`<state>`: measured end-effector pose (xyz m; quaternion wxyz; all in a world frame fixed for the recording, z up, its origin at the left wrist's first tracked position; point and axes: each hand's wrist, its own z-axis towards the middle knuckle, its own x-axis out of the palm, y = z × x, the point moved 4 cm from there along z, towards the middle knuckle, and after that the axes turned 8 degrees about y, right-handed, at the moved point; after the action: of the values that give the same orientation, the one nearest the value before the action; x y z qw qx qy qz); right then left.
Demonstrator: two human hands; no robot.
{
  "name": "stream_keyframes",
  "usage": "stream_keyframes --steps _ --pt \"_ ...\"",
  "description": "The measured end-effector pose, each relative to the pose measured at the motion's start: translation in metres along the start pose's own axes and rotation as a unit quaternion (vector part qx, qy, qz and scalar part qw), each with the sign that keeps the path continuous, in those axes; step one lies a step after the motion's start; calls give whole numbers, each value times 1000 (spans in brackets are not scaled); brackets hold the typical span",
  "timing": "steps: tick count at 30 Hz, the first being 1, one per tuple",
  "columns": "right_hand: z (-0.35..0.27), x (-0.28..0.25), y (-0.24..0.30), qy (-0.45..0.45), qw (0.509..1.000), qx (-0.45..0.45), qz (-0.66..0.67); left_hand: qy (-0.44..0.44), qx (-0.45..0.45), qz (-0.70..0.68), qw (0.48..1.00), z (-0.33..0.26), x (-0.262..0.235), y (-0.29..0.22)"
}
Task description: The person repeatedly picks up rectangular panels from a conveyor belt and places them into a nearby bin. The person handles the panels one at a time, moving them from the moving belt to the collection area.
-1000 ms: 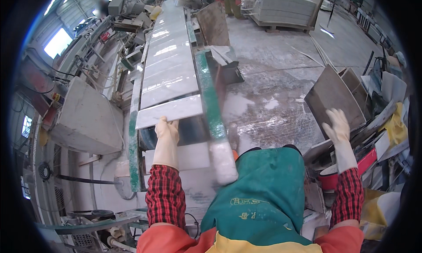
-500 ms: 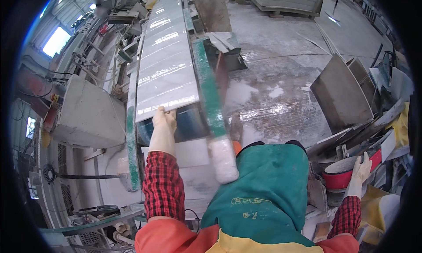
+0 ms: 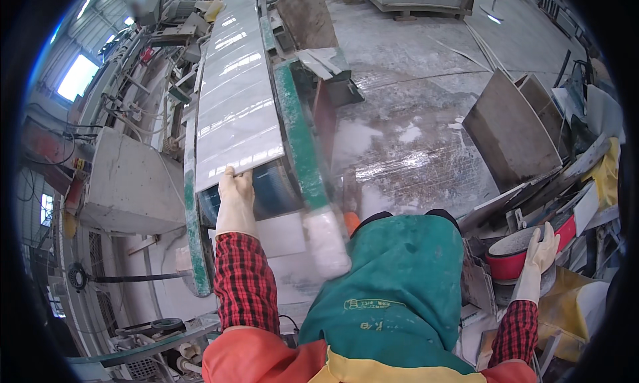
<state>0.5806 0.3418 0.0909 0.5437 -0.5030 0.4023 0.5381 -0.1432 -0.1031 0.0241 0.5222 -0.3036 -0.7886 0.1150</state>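
The left hand [image 3: 234, 200], in a pale glove, is resting flat at about 9 o'clock from centre, fingers extended and lying together on the near edge of a glossy white tile [image 3: 238, 127]; it is pressing on the tile rather than closing around it. The tile is lying on a long conveyor [image 3: 301, 140] with green side rails, running away toward 12 o'clock, with further white tiles [image 3: 229, 37] following in line behind it. The right hand [image 3: 538, 253], also gloved, is hanging at about 4 o'clock, fingers open and fairly straight, holding nothing; it is sitting just beside a red bowl [image 3: 516, 260] with a grey inside, and whether it is touching the rim cannot be told. A green apron [image 3: 393, 286] is covering the person's front at 6 o'clock, with red checked sleeves [image 3: 245, 276] showing on both arms. Grey slabs [image 3: 509, 127] are leaning upright at 2 o'clock, above the bowl. The wet concrete floor [image 3: 413, 137] is spreading between the conveyor and the slabs. A grey box-shaped housing [image 3: 126, 177] is standing at 9 o'clock, left of the conveyor.
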Motion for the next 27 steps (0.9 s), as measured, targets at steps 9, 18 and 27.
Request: stream_keyframes --steps 9,18,27 --pt "-9 -3 17 2 1000 -10 -17 31 -23 362 931 9 -17 -32" --pt "-23 -13 29 13 999 1 -38 267 -18 407 873 55 -53 -41" --pt "-26 -11 5 -59 996 -45 55 54 -137 50 988 -18 -14 8"
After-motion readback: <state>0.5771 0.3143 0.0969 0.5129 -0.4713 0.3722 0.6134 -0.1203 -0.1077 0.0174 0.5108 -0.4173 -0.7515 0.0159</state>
